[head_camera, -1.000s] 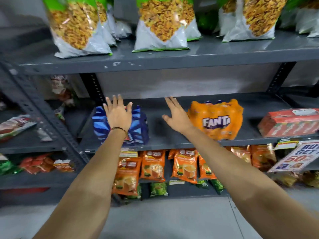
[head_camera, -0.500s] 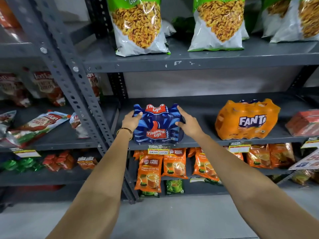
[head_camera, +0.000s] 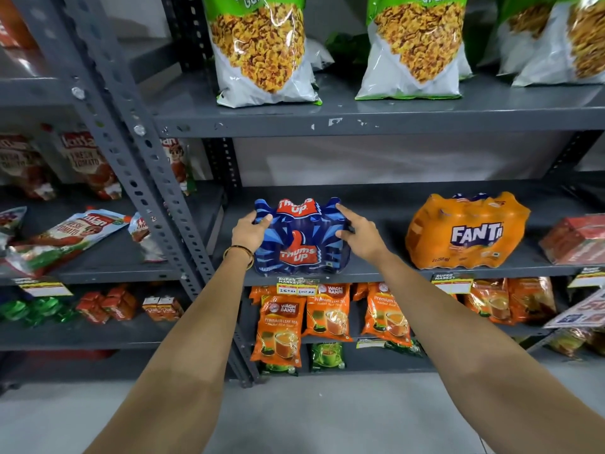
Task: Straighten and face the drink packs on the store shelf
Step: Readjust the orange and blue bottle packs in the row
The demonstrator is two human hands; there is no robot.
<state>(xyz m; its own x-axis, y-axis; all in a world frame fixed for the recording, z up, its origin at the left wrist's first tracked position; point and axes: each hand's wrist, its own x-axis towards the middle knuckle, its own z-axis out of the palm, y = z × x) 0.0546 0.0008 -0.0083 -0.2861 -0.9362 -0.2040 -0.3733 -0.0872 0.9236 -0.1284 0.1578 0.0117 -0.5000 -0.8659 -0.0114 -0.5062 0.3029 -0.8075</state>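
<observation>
A blue Thums Up drink pack (head_camera: 302,237) stands at the left front of the grey middle shelf (head_camera: 386,273), its red logo facing me. My left hand (head_camera: 250,229) grips its left side and my right hand (head_camera: 358,232) grips its right side, fingers wrapped onto the top edges. An orange Fanta drink pack (head_camera: 466,232) sits further right on the same shelf, label facing outward, a gap between it and the blue pack. A red pack (head_camera: 574,239) lies at the shelf's far right edge.
A slotted grey upright post (head_camera: 140,152) rises just left of the blue pack. Snack bags (head_camera: 262,50) fill the shelf above, orange tea pouches (head_camera: 281,329) the shelf below. Ketchup pouches (head_camera: 75,227) lie on the left rack. Price tags (head_camera: 296,286) hang on the shelf edge.
Both hands went from open in front of the shelf to gripping the blue pack's sides. The pack now faces me with its logo, and my view has shifted left and closer.
</observation>
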